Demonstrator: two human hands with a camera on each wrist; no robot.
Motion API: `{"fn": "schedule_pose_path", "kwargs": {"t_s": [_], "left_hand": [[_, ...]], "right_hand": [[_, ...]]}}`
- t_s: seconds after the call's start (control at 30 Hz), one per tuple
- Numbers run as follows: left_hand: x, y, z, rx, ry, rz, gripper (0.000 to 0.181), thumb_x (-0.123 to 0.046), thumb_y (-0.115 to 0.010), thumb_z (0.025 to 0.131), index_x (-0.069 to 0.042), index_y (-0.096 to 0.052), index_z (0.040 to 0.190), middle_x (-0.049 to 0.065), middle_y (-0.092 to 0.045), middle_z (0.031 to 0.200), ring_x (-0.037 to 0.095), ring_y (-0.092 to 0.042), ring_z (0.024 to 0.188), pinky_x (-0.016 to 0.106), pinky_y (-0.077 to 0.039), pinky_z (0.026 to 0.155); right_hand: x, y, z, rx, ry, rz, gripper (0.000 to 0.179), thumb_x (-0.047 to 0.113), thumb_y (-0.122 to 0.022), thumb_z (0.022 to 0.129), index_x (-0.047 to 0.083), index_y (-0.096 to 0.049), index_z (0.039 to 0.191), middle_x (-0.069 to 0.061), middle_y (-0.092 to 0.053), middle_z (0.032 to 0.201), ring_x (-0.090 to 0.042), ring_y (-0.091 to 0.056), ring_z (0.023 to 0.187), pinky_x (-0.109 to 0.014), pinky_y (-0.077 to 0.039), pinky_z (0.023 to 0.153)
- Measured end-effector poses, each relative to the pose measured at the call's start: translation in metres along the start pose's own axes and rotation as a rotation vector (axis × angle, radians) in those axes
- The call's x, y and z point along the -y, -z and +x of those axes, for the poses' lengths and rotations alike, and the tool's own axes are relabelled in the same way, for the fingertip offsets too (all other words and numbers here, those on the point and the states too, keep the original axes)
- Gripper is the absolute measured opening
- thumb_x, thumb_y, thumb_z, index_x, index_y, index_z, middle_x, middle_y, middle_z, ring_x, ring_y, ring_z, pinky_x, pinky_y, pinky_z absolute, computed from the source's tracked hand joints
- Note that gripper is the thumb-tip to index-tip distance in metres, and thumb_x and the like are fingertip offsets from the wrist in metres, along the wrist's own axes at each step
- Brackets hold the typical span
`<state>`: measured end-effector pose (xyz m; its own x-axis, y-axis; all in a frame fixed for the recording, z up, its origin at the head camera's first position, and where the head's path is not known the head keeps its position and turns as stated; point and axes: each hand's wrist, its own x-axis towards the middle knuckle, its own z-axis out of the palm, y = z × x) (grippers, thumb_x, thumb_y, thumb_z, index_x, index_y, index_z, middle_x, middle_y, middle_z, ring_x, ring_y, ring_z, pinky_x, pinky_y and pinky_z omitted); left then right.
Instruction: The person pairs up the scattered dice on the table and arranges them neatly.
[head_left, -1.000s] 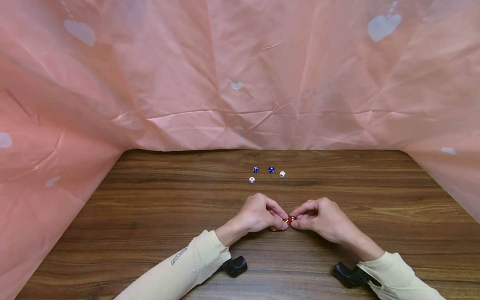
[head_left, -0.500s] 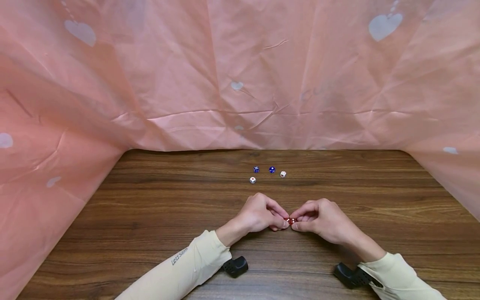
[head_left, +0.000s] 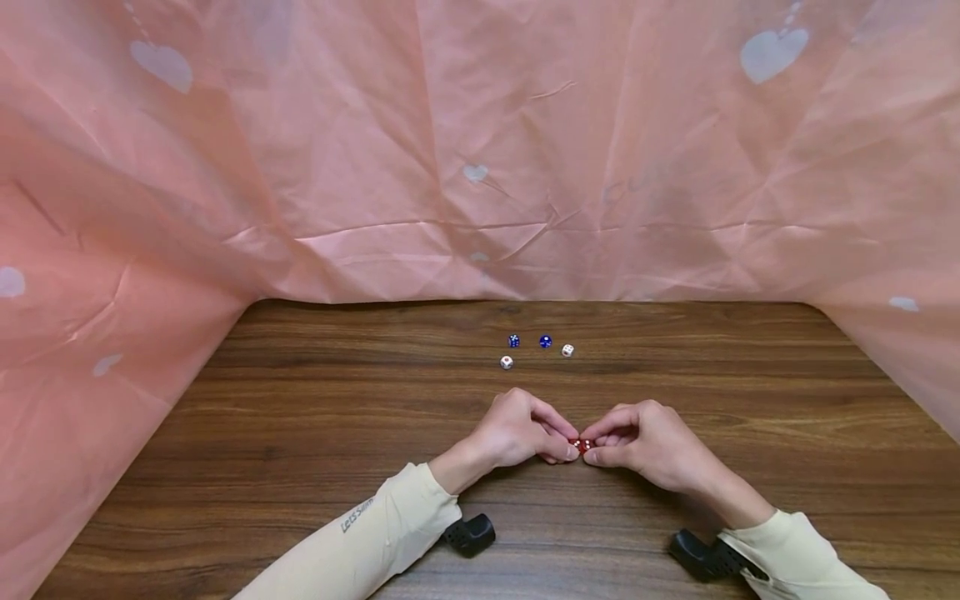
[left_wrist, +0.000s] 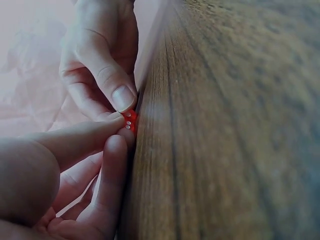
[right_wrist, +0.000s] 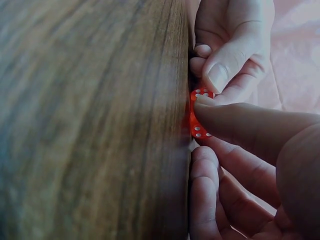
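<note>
Two small red dice with white pips sit side by side on the wooden table, between the fingertips of both hands. My left hand (head_left: 521, 429) pinches the left red die (right_wrist: 202, 92) between thumb and fingers. From the other side, my right hand (head_left: 660, 442) pinches the right red die (right_wrist: 198, 131) the same way. The thumbs and fingertips cover much of both dice. In the left wrist view, a red die (left_wrist: 130, 123) shows only in part between the two thumbs, close against the tabletop.
Farther back on the table (head_left: 337, 375) lie two blue dice, a left one (head_left: 513, 341) and a right one (head_left: 546, 342). Near them are two white dice, one left (head_left: 507, 362) and one right (head_left: 567, 351). A pink curtain (head_left: 337, 167) encloses the back and sides.
The two red dice, slightly out of line a second ago, now stand more evenly side by side. Both hands keep their pinch and have barely shifted.
</note>
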<state>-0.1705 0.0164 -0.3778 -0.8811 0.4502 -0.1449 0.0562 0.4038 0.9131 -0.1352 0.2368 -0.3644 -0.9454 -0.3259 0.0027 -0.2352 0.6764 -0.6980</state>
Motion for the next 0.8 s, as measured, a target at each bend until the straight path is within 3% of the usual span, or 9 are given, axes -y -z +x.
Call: {"fn": "schedule_pose_path", "kwargs": {"t_s": [0.47, 0.8], "left_hand": [[0.0003, -0.0002, 0.0014, 0.028, -0.006, -0.001, 0.016, -0.011, -0.093, 0.075, -0.016, -0.086, 0.088, -0.005, -0.079, 0.070, 0.002, -0.069, 0.058, 0.020, -0.053, 0.057], [0.0012, -0.0004, 0.0017, 0.034, 0.000, -0.001, 0.015, -0.010, -0.092, 0.076, -0.016, -0.086, 0.088, -0.006, -0.079, 0.070, 0.002, -0.070, 0.059, 0.020, -0.054, 0.058]], "right_hand": [[-0.0029, 0.0012, -0.0019, 0.005, -0.003, 0.010, 0.022, 0.033, -0.091, 0.083, 0.024, -0.085, 0.102, 0.008, -0.081, 0.100, 0.003, -0.067, 0.083, -0.019, -0.054, 0.071], [-0.0083, 0.0042, 0.0004, 0.078, -0.032, 0.196, 0.032, 0.025, -0.087, 0.088, 0.007, -0.082, 0.114, -0.004, -0.083, 0.102, -0.003, -0.073, 0.086, -0.021, -0.057, 0.073]]}}
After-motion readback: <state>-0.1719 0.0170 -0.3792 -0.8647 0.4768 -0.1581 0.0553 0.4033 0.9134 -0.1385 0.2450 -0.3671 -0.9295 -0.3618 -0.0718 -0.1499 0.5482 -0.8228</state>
